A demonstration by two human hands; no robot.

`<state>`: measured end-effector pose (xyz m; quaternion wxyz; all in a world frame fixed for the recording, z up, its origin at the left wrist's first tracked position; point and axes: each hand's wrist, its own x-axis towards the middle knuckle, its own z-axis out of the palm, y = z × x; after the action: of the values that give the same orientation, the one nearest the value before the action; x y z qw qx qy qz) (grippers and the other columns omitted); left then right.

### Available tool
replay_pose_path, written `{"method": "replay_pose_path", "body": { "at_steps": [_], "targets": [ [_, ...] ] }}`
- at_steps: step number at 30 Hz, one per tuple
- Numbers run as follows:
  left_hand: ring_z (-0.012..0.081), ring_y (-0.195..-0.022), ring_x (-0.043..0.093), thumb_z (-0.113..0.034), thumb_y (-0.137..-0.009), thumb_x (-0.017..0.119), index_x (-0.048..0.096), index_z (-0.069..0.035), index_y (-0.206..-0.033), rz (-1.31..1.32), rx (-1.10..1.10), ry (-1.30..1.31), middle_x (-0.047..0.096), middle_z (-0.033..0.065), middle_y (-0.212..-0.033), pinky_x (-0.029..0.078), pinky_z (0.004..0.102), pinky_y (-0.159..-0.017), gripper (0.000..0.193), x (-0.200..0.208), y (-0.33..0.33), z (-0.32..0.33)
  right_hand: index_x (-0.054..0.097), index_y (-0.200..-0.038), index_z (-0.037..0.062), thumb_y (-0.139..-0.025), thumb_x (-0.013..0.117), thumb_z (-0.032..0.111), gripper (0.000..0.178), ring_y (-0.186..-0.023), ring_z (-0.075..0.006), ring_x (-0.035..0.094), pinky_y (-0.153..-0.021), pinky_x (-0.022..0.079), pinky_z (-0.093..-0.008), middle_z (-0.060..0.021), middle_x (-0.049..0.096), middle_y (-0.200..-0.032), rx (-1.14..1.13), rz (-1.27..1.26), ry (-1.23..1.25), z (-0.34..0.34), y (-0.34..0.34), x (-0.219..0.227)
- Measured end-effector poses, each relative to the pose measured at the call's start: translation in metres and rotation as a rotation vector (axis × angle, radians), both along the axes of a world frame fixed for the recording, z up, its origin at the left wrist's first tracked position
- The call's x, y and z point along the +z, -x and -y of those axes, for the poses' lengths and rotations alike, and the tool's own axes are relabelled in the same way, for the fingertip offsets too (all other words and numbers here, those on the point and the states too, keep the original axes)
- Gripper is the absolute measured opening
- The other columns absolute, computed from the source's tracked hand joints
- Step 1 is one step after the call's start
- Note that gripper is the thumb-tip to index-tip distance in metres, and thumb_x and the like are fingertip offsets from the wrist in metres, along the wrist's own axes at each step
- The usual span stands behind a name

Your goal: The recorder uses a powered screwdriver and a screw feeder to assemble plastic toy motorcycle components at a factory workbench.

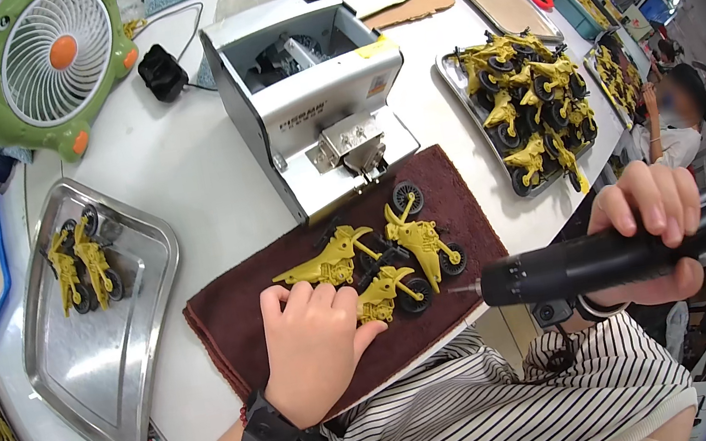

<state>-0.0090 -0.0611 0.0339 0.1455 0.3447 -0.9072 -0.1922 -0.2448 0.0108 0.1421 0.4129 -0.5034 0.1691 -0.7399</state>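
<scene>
My left hand [310, 344] is closed around the rear end of a yellow toy motorcycle [377, 299], holding it down on a dark brown cloth [252, 340]. The part under my fingers is hidden. In my right hand [651, 213] is a black electric screwdriver [557, 270]. It lies level, its thin bit pointing left toward the held toy's black front wheel, with a gap between them. Two more toy motorcycles, one at the cloth's middle [323, 265] and one at its right [425, 246], lie on their sides just beyond the held one.
A silver screw feeder [312, 115] stands behind the cloth. At left, a metal tray [67, 352] carries two toy motorcycles; at right, another tray [489, 142] is heaped with several. A green fan [46, 61] is at far left. A person [676, 115] sits at far right.
</scene>
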Motion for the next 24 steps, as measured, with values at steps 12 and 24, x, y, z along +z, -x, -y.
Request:
{"method": "replay_pose_path", "body": {
  "at_steps": [12, 24],
  "targets": [
    [0.0216, -0.084, 0.047, -0.026, -0.063, 0.075, 0.062, -0.008, -0.104, 0.006, 0.2, -0.056, 0.05, 0.0057, -0.095, 0.033, 0.0349, -0.076, 0.047, 0.008, -0.011, -0.028, 0.043, -0.086, 0.0084, -0.067, 0.067, 0.011, 0.031, -0.079, -0.0195, 0.052, -0.074, 0.047, -0.0334, -0.0044, 0.049, -0.08, -0.138, 0.024, -0.119, -0.001, 0.015, -0.032],
    [0.0236, -0.087, 0.048, -0.014, -0.064, 0.074, 0.06, -0.006, -0.105, -0.164, 0.423, -0.144, 0.051, 0.008, -0.102, 0.037, 0.0356, -0.081, 0.044, -0.016, -0.002, -0.053, 0.045, -0.088, 0.0054, -0.066, 0.066, 0.004, 0.03, -0.071, -0.0212, 0.055, -0.068, 0.049, -0.0341, -0.0079, 0.051, -0.08, 0.028, 0.036, -0.125, -0.002, 0.021, -0.042]
  ]
}}
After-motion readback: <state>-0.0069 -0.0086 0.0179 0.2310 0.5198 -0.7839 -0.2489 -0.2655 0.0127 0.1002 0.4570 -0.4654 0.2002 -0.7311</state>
